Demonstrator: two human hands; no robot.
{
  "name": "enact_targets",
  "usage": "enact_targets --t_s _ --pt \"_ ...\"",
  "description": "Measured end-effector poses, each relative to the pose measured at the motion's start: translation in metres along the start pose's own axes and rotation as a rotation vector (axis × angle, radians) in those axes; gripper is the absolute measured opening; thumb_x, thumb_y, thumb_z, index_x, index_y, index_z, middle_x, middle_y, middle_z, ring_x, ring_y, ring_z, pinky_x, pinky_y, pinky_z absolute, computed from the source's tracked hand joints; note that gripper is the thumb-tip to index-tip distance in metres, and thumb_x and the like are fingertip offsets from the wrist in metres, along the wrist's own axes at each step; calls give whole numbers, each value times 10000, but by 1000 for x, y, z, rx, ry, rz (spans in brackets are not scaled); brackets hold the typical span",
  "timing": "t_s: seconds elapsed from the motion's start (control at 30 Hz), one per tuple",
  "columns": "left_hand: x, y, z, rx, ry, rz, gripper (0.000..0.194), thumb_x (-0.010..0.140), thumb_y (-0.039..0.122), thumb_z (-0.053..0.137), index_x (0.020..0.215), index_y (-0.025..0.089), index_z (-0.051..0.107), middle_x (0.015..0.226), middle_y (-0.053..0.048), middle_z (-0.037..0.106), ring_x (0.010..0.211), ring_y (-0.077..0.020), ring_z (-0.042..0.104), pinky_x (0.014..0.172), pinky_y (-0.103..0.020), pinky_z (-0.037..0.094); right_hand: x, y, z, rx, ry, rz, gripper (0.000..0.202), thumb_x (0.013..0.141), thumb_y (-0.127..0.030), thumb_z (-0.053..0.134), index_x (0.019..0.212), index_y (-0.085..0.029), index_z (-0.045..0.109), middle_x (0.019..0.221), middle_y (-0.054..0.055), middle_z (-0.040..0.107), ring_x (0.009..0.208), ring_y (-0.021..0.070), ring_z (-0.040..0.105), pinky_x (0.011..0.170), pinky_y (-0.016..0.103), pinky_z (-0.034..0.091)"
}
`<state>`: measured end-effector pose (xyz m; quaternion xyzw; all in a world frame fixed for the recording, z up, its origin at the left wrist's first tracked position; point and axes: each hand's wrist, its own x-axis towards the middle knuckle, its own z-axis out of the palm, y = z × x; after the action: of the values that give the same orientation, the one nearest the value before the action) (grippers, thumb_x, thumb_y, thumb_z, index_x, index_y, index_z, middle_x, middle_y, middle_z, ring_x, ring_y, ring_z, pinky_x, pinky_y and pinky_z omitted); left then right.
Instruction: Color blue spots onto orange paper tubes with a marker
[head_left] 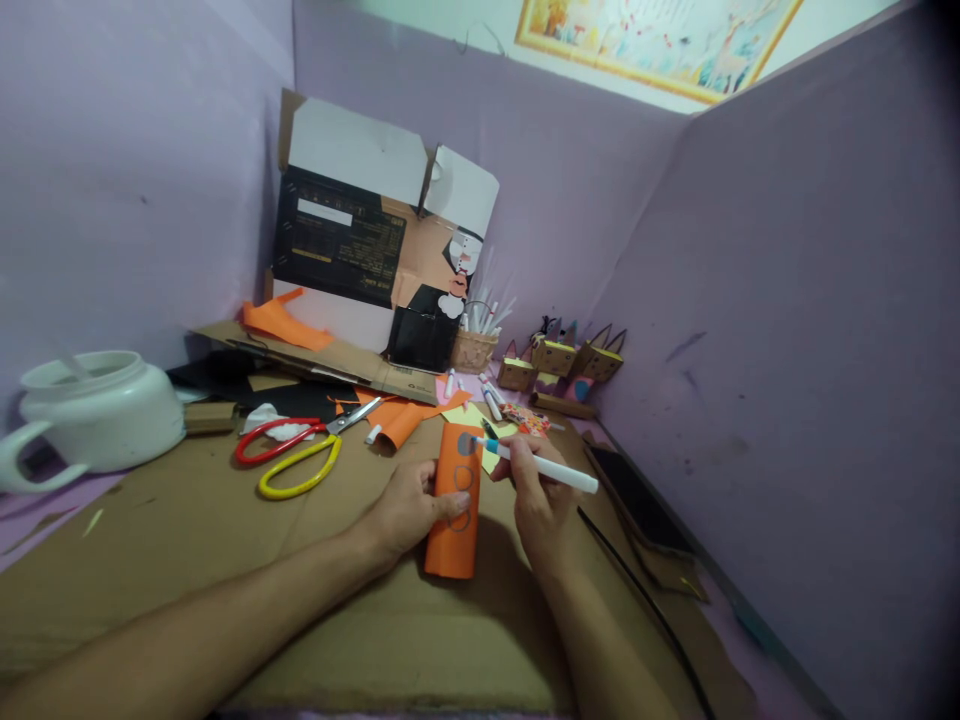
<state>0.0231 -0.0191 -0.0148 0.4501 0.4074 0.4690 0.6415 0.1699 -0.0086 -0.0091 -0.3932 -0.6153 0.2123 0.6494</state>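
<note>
An orange paper tube [454, 550] stands out over the cardboard sheet, gripped by my left hand [409, 510] with the thumb across its front. Round outlines run down the tube, and the topmost circle is filled in blue-grey. My right hand [544, 500] pinches a white marker [559, 471] with a blue collar. The marker's tip is at the filled circle near the tube's upper end. To the left of my left hand lie scissors [300, 482] with one red and one yellow handle. Behind the tube is a rolled orange paper piece [401, 425].
A white mug-like pot [105, 410] stands at the left. An opened cardboard box [337, 240] leans on the back wall. A basket [474, 350] of pens, small cardboard figures [555, 358] and loose markers [491, 398] are behind. At the right lie a phone-like dark slab [641, 500] and a black cable [645, 600].
</note>
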Motion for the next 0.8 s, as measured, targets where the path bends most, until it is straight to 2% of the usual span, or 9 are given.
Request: enact_targets --t_s 0.17,0.4,0.63,0.8 --pt "1 0 0 -17 -15 11 410 486 281 841 832 113 698 764 -39 710 731 -187 620 712 -284 480 0 2 0 -53 -1 -40 262 913 -339 494 764 -175 634 563 -24 581 548 132 552 572 261 446" --pt "1 -2 -1 -15 10 -5 393 484 252 835 815 100 686 713 -10 691 655 -140 585 646 -246 466 0 -3 -1 -117 -15 -35 266 912 -327 484 753 -172 631 534 -31 575 503 120 545 521 242 433" --pt "1 -2 -1 -10 14 -1 389 495 238 827 837 109 692 738 -15 704 684 -155 602 666 -257 469 -1 -3 -1 -100 -11 -46 264 904 -318 501 728 -178 637 489 -43 557 472 115 525 502 238 417" --pt "2 0 -1 -4 14 -4 371 478 230 826 797 108 682 720 -15 695 674 -158 601 670 -268 470 -2 -4 -1 -58 -4 -14 281 908 -353 495 745 -172 637 526 -31 577 503 122 540 524 247 428"
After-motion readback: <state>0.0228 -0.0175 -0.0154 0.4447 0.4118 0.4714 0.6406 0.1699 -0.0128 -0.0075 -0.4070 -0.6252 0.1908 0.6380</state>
